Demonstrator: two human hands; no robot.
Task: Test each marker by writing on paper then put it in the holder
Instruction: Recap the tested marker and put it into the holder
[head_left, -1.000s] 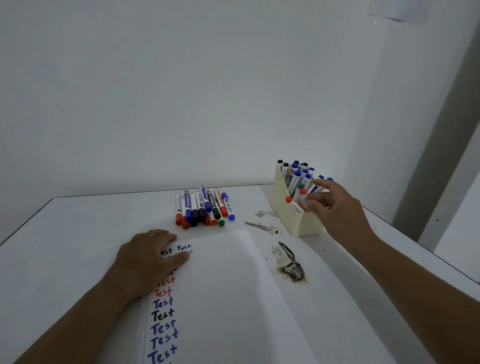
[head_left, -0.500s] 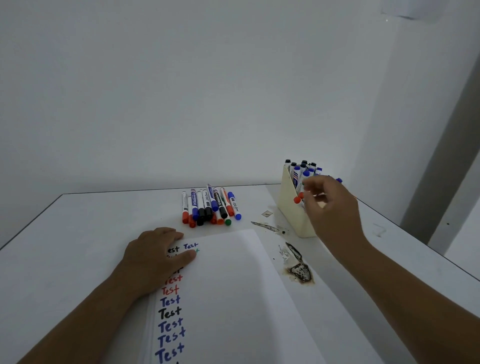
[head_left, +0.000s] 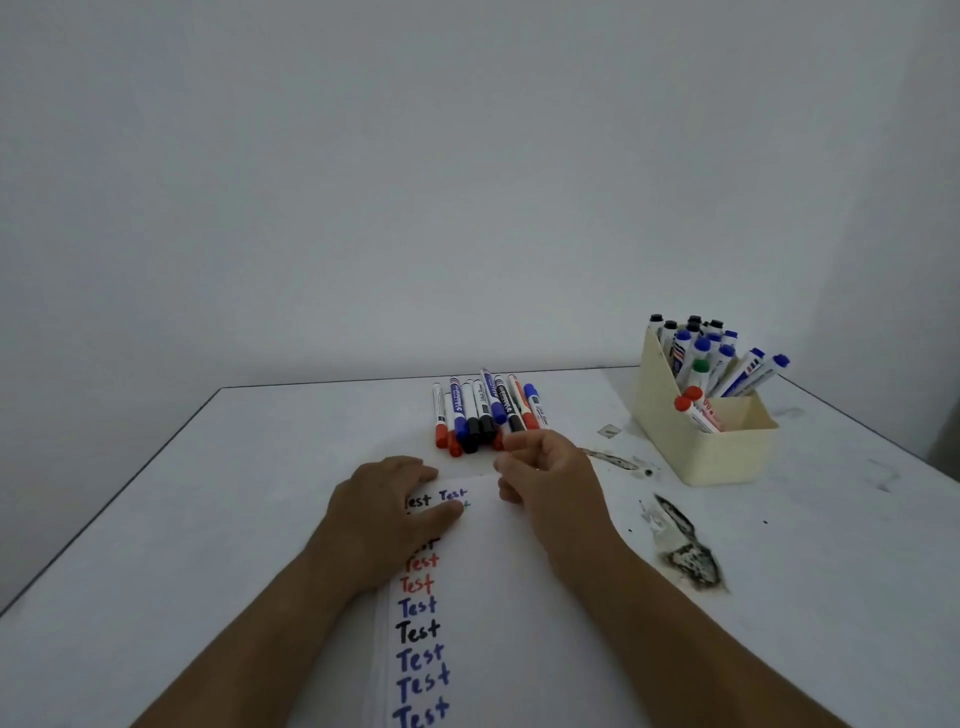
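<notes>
Our left hand (head_left: 382, 512) presses flat on the paper (head_left: 519, 623), fingers relaxed. Our right hand (head_left: 543, 480), loosely curled and holding nothing, hovers at the paper's far edge, just short of the marker pile (head_left: 480, 410). Right of the paper stands the holder (head_left: 701, 441), full of markers.

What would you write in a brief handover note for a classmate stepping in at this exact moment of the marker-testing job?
Left hand: open, pressing flat on the paper.
Right hand: fingers loosely curled, empty, at the near end of the loose markers.
Holder: at the table's right, already holding many tested markers.
Done: a column of "Test" words in black, red and blue runs down the sheet, and a second column is started.
Left: pick up each loose marker, write with it, put it in the holder.
</notes>
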